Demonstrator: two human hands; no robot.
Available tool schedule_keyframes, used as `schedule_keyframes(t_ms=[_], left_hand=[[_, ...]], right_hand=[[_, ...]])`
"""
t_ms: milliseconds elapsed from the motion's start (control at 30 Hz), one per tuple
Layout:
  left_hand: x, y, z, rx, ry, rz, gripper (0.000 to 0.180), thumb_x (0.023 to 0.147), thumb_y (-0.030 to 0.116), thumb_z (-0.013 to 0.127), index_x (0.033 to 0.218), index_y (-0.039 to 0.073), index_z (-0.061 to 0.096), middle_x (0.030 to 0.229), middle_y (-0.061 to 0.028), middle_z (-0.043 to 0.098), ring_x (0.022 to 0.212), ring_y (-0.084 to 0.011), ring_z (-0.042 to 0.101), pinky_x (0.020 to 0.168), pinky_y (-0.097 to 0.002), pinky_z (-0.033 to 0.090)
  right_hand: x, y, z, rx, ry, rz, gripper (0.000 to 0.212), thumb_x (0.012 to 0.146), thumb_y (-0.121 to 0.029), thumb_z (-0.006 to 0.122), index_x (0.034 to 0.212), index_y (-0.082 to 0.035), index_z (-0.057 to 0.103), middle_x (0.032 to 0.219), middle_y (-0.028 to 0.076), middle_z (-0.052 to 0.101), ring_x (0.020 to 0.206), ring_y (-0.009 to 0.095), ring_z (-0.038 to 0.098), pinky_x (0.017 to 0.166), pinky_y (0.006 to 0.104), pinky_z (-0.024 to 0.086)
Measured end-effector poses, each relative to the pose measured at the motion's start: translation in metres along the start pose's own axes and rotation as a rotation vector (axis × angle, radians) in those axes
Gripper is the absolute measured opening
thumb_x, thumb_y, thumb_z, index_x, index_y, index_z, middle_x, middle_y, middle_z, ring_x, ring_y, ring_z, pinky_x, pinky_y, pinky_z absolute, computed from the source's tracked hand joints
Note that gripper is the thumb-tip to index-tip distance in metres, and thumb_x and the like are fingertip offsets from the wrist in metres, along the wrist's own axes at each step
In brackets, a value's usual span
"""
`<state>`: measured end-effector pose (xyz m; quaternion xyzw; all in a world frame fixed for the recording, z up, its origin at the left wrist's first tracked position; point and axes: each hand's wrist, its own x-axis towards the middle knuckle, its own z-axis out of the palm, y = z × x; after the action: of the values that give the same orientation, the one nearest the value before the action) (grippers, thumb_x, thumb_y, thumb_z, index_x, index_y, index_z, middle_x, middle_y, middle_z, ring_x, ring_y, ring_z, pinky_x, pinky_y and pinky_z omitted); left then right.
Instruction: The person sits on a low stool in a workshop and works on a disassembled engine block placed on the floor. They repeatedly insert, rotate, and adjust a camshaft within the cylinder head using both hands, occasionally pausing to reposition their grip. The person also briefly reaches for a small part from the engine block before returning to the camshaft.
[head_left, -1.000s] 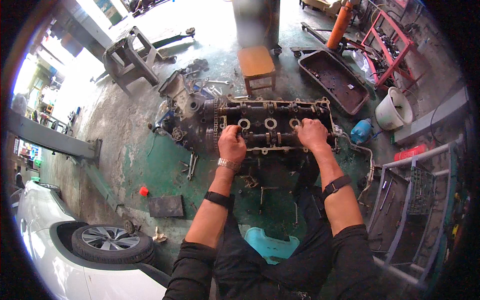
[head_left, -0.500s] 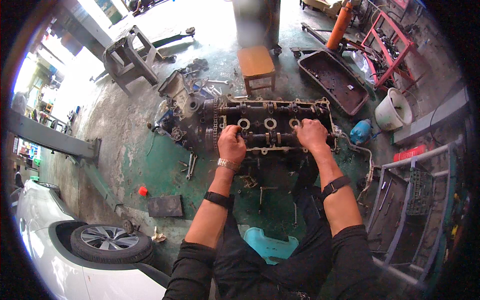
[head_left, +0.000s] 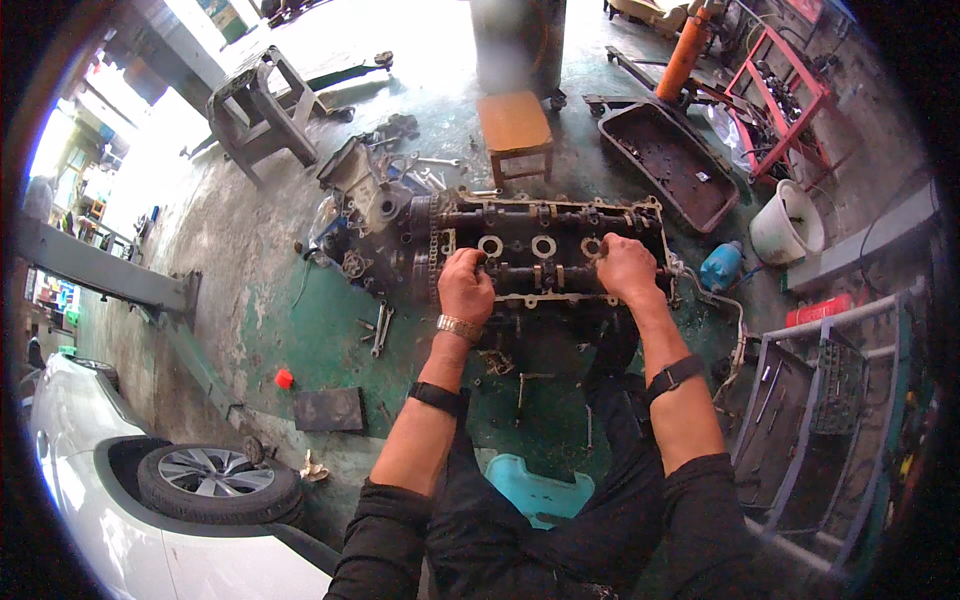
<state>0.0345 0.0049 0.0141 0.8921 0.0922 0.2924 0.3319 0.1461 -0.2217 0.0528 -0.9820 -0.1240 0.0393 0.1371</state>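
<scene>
**Engine top laid open, camshafts in place, both hands at the near camshaft**

We have the engine (head_left: 543,228) straight ahead of our legs, low over the green floor (head_left: 330,345); what holds it up from below is hidden. As far as we can judge, the uncovering is done: no cover sits over the top, and its pale rim and round openings (head_left: 543,247) lie bare. Both the far camshaft (head_left: 520,216) and the near camshaft (head_left: 515,278) lie in the housing, and a chain (head_left: 433,250) runs across its left end.

Our left hand (head_left: 466,284) rests by the left part of the near camshaft, and our right hand (head_left: 627,270) by its right part, well apart from each other. The fingers of each bend down into the housing, but the tips are hidden, so we cannot tell whether either hand is clamped on anything.

What is left is harder to judge: we cannot see whether the near camshaft is loose or fastened. A metal casting (head_left: 352,170) lies off the engine, beyond its left end, and wrenches (head_left: 381,328) lie on the floor, out of both hands.
</scene>
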Motion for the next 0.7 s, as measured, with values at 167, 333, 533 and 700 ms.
schedule_keyframes(t_ms=[167,333,533,700], left_hand=[[0.0000,-0.0020,0.0019,-0.014,0.000,-0.022,0.017,0.070,0.001,0.058,0.086,0.003,0.062,0.091,-0.0156,0.063,0.087,-0.0356,0.060,0.077,-0.0412,0.049],[-0.0007,-0.0009,0.0017,-0.034,-0.004,-0.028,0.018,0.068,0.001,0.057,0.086,0.002,0.062,0.090,-0.0162,0.063,0.087,-0.0360,0.060,0.077,-0.0412,0.049],[0.0000,0.0005,0.0006,-0.026,0.003,-0.030,0.018,0.069,0.001,0.056,0.086,0.002,0.062,0.090,-0.0164,0.063,0.087,-0.0362,0.059,0.078,-0.0417,0.048],[0.0004,0.0014,0.0000,-0.019,-0.014,-0.047,0.016,0.070,0.002,0.056,0.086,0.002,0.062,0.091,-0.0165,0.063,0.088,-0.0363,0.059,0.079,-0.0417,0.048]], right_hand=[[-0.0010,0.0008,-0.0017,-0.049,-0.032,0.044,0.029,0.079,-0.033,0.065,0.091,-0.007,0.065,0.091,0.018,0.066,0.089,0.036,0.063,0.076,0.0469,0.050],[0.0008,0.0054,0.0021,-0.048,-0.026,0.000,0.034,0.078,-0.038,0.066,0.090,-0.007,0.066,0.092,0.018,0.066,0.090,0.036,0.063,0.076,0.0465,0.050],[0.0019,0.0050,0.0020,-0.062,-0.040,0.067,0.032,0.077,-0.037,0.067,0.090,-0.007,0.066,0.092,0.017,0.067,0.089,0.036,0.063,0.076,0.0461,0.051],[0.0003,0.0009,-0.0013,-0.071,-0.026,0.054,0.034,0.076,-0.039,0.067,0.088,-0.007,0.067,0.092,0.016,0.067,0.089,0.035,0.063,0.076,0.0452,0.051]])
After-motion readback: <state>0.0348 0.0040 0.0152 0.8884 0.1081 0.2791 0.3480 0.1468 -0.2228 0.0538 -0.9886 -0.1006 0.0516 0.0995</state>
